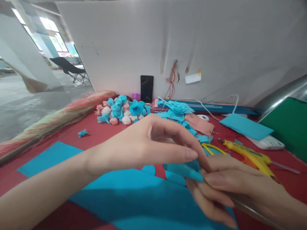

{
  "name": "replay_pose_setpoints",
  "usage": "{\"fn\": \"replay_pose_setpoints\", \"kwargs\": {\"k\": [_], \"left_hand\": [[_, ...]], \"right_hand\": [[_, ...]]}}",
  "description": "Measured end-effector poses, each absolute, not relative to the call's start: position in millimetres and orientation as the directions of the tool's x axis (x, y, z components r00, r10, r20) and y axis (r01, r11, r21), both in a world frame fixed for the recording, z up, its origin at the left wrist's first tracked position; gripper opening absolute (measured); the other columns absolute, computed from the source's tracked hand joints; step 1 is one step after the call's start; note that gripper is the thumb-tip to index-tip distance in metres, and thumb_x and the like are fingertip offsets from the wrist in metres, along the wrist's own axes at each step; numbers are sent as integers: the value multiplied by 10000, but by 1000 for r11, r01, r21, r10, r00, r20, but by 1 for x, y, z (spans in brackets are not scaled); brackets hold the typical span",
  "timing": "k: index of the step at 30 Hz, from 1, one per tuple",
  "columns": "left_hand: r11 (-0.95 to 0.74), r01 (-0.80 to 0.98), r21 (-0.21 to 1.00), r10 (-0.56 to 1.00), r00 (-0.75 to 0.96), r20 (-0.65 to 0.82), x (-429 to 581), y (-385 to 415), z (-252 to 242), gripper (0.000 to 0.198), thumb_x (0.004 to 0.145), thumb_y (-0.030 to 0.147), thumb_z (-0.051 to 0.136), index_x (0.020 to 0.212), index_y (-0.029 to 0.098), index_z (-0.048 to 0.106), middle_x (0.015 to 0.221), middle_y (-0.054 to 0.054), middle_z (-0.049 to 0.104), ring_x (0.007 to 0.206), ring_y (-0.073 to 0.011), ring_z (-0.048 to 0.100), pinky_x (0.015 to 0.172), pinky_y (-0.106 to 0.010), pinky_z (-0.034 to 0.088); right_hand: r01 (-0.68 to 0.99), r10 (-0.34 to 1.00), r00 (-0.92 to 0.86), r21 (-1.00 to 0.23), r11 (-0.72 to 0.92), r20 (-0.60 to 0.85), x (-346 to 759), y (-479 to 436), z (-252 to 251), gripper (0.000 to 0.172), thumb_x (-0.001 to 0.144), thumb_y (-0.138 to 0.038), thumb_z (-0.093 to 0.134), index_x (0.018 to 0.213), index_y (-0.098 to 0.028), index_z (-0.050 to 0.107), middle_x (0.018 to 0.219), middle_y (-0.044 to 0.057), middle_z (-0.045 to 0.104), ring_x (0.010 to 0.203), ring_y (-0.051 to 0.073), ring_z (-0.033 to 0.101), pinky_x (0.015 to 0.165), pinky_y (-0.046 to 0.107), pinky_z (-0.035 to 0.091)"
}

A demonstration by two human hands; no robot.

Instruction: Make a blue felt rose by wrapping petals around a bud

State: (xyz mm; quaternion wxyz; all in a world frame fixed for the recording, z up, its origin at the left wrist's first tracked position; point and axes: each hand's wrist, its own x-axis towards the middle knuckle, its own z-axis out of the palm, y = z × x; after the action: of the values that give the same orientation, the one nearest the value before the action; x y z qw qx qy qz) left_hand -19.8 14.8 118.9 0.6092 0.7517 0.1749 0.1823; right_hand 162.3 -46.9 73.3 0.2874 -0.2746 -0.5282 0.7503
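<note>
Head view: from my end I see the left hand (148, 148) and the right hand (223, 182) meeting over a red table (100, 132).
Blue paper piece (183, 171): between the two hands, above the large blue sheet (134, 198).
Long axis: I see it run mostly sideways, sloping down to the right; the narrow corner points at the right thumb.
Left fingers: bent, thumb reaching across just above the paper; I cannot tell whether they grip it.
Right fingers: curled, thumb and fingers pinching the paper's right end. Something thin and pale runs below this hand; I cannot make out what.
Paper flowers (117, 110): bunched at the far side, blue, pink and white.
Phone (146, 88): upright against the pale panel (115, 48).
Yellow glue gun (250, 156): lying just beyond the right hand.
</note>
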Motion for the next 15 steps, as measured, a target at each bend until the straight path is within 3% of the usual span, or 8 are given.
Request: {"fn": "replay_pose_setpoints", "kwargs": {"k": [4, 8, 12, 15], "left_hand": [[-169, 9, 986, 519, 851, 81, -19, 16, 120, 116, 781, 182, 562, 815, 197, 672, 825, 44, 660, 825, -80, 591, 730, -145, 454], [-155, 31, 987, 536, 842, 58, -23, 18, 124, 129, 778, 190, 558, 812, 217, 680, 797, 76, 673, 810, -66, 608, 696, -102, 450], [-314, 238, 919, 525, 850, -41, -29, 20, 127, 174, 797, 327, 533, 862, 244, 673, 854, 55, 679, 812, -105, 612, 668, -136, 463], [-381, 293, 877, 503, 861, -69, -31, 19, 126, 225, 796, 395, 514, 882, 242, 655, 885, 25, 671, 828, -149, 613, 704, -201, 482]], "right_hand": [[-149, 732, -675, -955, -258, -93, 164, -51, 75, 292, 840, -307, 458, 591, -169, 392, 562, -38, 438, 484, 64, 368, 587, 195, 344], [-73, 753, -655, -986, -149, -65, 165, -54, 79, 270, 842, -269, 427, 593, -173, 385, 568, -31, 405, 510, 71, 372, 525, 183, 310], [266, 809, -573, -963, 32, -131, 162, -57, 84, 275, 814, -262, 372, 553, -183, 336, 534, -31, 324, 503, 93, 333, 457, 209, 263], [458, 888, -449, -879, 134, -99, 160, -64, 84, 264, 799, -319, 423, 566, -196, 420, 541, -30, 412, 512, 96, 396, 453, 195, 317]]}}
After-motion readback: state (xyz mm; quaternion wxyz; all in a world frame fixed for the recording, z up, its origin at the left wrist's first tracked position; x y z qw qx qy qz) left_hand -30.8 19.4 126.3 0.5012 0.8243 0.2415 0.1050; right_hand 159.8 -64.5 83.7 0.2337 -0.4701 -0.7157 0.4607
